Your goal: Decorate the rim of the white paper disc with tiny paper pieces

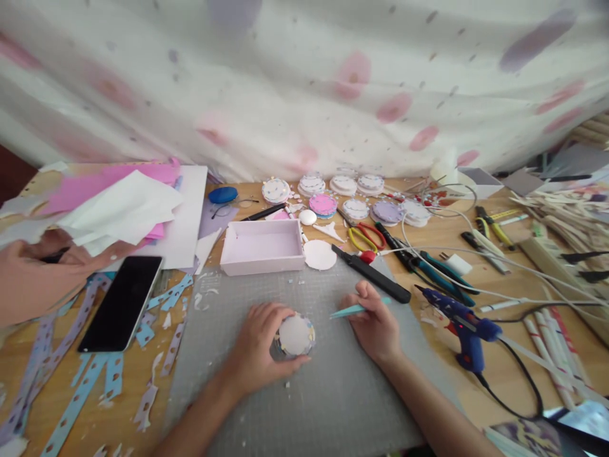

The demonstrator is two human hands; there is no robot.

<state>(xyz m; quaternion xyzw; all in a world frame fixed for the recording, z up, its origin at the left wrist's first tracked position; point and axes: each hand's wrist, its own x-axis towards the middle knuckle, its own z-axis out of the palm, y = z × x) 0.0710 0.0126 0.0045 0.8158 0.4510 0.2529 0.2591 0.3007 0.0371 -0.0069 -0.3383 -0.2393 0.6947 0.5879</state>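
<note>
A round paper piece (295, 336), white on top with a speckled rim, is held on the grey cutting mat (309, 400) at the front middle of the desk (504, 400). The left hand (259, 346) is curled round it from the left, with thumb and fingers closed on its edge. Just to the right, and apart from it, the right hand (375, 327) is closed on a slim teal tool (354, 310). The tip of the tool is pointed left toward the round paper piece without touching it. Whether the tool is a pair of tweezers or a pen cannot be told.

Behind the mat a shallow pink box (264, 246) is set open side up, with a plain white disc (320, 254) lying just beside it on the right. A black utility knife (371, 273) is laid slantwise next to the disc, and yellow-and-red scissors (366, 236) are seen behind it. A blue glue gun (464, 324) is rested on the desk to the right of the right hand.

A row of decorated rounds (342, 185) is lined up along the back of the desk, below a patterned cloth (304, 95). To the left of the mat a black smartphone (121, 301) lies face up among blue punched paper strips (71, 393). At the far left, another person's hand (33, 273) is seen under a stack of white and pink sheets (118, 206).
</note>
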